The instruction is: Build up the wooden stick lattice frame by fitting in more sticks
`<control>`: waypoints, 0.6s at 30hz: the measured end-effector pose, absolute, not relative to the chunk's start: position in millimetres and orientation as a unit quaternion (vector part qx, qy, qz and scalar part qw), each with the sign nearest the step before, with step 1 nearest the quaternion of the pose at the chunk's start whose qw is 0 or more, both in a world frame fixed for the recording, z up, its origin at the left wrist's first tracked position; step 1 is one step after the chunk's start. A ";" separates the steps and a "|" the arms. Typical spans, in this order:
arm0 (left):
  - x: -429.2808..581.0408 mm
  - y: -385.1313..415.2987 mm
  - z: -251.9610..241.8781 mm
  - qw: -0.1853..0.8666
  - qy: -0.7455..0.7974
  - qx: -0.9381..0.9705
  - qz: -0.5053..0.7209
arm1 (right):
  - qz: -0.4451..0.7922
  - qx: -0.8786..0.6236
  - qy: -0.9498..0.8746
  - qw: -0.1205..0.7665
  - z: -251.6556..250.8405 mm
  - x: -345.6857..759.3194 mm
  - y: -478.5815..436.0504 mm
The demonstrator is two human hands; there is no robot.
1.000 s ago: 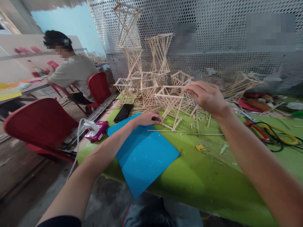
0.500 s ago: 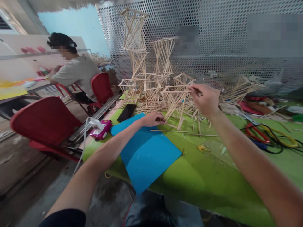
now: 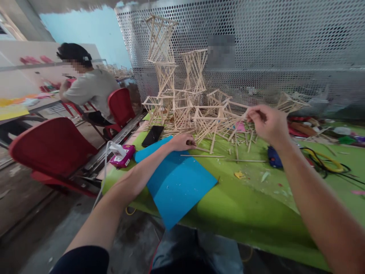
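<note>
Thin wooden sticks form a lattice structure [image 3: 164,78] with two towers at the back of the green-covered table [image 3: 228,201]. My left hand [image 3: 184,142] rests over the blue sheet's far edge, fingers curled at the foot of the near stick frame [image 3: 205,131]; what they pinch is too small to make out. Right of the structure, my right hand [image 3: 265,121] is raised with its fingertips pinched together beside a pile of sticks; their contents cannot be made out. The blue sheet [image 3: 182,186] lies under my left forearm.
A black phone [image 3: 153,136] and a pink power socket [image 3: 123,156] with a white cable lie at the left. Yellow and black cords [image 3: 327,161] are at the right. Red chairs [image 3: 54,152] and a seated person [image 3: 88,83] are beyond the table's left edge.
My right hand has moved right, away from the near stick frame. A dark blue object and a pink scrap have come into view near it. My left hand has barely moved.
</note>
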State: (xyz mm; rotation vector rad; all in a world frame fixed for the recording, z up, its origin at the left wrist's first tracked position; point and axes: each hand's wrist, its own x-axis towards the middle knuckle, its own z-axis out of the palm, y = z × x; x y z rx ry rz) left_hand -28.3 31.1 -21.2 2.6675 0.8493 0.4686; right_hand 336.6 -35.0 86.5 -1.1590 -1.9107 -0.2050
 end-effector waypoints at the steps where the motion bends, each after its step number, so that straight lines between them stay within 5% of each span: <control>1: -27.9 31.2 -21.1 0.149 0.297 0.929 0.166 | -0.076 -0.469 -0.786 0.396 76.8 341.0 -39.9; 6: -31.7 31.1 -19.0 0.173 0.277 0.928 0.177 | 0.024 -0.484 -0.839 0.246 40.0 359.2 -59.0; 12: -42.4 31.1 -8.7 0.178 0.274 0.918 0.225 | 0.216 -0.526 -0.796 0.208 38.5 380.6 -76.3; 18: -44.3 31.2 -5.5 0.149 0.281 0.906 0.279 | 0.191 -0.560 -0.763 0.259 33.1 424.5 -72.7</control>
